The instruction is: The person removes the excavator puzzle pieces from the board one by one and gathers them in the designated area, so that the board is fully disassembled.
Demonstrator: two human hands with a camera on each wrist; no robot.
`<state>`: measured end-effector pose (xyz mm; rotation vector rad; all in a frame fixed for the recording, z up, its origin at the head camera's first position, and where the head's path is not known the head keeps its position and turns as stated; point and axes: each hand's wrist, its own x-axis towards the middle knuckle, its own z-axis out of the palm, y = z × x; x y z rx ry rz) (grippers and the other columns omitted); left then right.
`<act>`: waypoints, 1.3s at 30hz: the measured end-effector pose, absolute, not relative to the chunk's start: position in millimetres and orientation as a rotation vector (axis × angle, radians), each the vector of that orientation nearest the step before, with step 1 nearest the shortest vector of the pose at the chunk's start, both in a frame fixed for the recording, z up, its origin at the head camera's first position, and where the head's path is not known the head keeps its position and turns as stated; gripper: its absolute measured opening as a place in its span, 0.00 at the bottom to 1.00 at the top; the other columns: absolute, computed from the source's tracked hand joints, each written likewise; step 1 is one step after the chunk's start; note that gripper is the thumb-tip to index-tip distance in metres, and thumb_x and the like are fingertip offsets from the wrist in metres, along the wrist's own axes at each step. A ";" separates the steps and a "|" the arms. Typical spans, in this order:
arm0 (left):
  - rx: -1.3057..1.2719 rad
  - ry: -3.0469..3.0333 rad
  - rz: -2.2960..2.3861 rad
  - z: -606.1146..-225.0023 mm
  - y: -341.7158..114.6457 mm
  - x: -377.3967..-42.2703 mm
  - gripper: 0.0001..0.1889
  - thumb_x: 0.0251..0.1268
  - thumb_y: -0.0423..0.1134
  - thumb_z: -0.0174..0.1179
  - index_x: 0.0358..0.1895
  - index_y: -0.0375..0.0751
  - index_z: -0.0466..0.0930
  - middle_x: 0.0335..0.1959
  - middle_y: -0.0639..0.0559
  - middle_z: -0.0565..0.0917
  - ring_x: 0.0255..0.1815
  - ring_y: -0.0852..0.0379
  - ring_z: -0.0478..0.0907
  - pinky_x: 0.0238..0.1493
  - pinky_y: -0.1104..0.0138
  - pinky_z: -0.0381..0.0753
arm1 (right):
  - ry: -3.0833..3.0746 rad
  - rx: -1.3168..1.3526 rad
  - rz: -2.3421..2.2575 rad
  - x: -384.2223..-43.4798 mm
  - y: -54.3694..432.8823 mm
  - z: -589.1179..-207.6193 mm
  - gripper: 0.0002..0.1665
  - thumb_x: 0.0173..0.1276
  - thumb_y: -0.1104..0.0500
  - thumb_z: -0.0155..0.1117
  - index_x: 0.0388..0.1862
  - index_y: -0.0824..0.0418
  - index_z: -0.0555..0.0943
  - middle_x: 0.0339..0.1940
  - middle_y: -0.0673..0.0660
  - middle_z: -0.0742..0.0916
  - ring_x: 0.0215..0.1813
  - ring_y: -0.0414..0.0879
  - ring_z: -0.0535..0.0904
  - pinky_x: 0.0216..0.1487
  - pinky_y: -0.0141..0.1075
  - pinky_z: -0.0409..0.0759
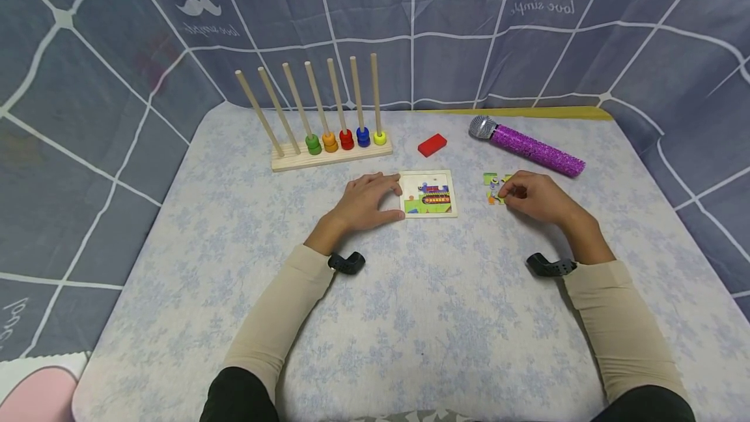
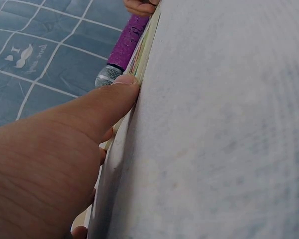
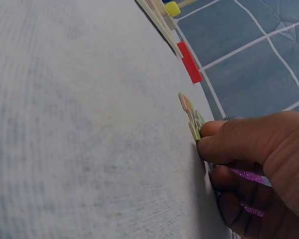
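A small wooden puzzle tray [image 1: 428, 215] lies mid-table, its lower part filled with pieces showing a colourful vehicle and its upper part bare. My left hand [image 1: 367, 204] rests at the tray's left side, thumb and forefinger spread and touching its edge; the left wrist view shows the thumb [image 2: 120, 87] against the rim. To the right, several loose puzzle pieces [image 1: 491, 180] lie close together. My right hand [image 1: 536, 195] pinches one puzzle piece [image 3: 196, 130] between thumb and forefinger at their right side. The fingers partly cover that piece.
Behind the tray stands a wooden peg rack [image 1: 328, 158] with coloured rings on several of its rods. A red block [image 1: 432, 144] lies beyond the tray. A glittery purple microphone [image 1: 533, 148] lies at the back right. Grey-blue cloth [image 1: 445, 70] hangs behind the table.
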<state>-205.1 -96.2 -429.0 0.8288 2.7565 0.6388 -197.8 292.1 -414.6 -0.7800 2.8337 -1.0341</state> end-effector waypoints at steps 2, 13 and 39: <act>0.828 2.755 0.643 -428.9 -96.2 -204.8 0.24 0.68 0.62 0.61 0.60 0.55 0.75 0.79 0.57 0.61 0.78 0.47 0.52 0.70 0.42 0.52 | 2.833 -0.780 -1.026 -198.3 292.4 -414.8 0.06 0.64 0.73 0.70 0.38 0.66 0.85 0.36 0.56 0.85 0.37 0.48 0.77 0.36 0.26 0.71; 0.824 2.752 0.651 -428.4 -96.4 -204.5 0.24 0.68 0.62 0.61 0.60 0.55 0.75 0.79 0.57 0.61 0.79 0.47 0.52 0.70 0.42 0.52 | 2.810 -0.735 -0.985 -197.3 292.0 -412.3 0.06 0.65 0.74 0.69 0.39 0.67 0.84 0.37 0.57 0.85 0.39 0.49 0.79 0.39 0.26 0.73; 0.819 2.753 0.670 -428.4 -95.4 -205.5 0.23 0.68 0.62 0.62 0.59 0.55 0.76 0.79 0.57 0.61 0.78 0.46 0.53 0.69 0.42 0.53 | 2.561 -0.941 -0.836 -212.3 196.2 -385.2 0.21 0.72 0.62 0.68 0.61 0.67 0.81 0.52 0.60 0.83 0.48 0.52 0.78 0.47 0.48 0.76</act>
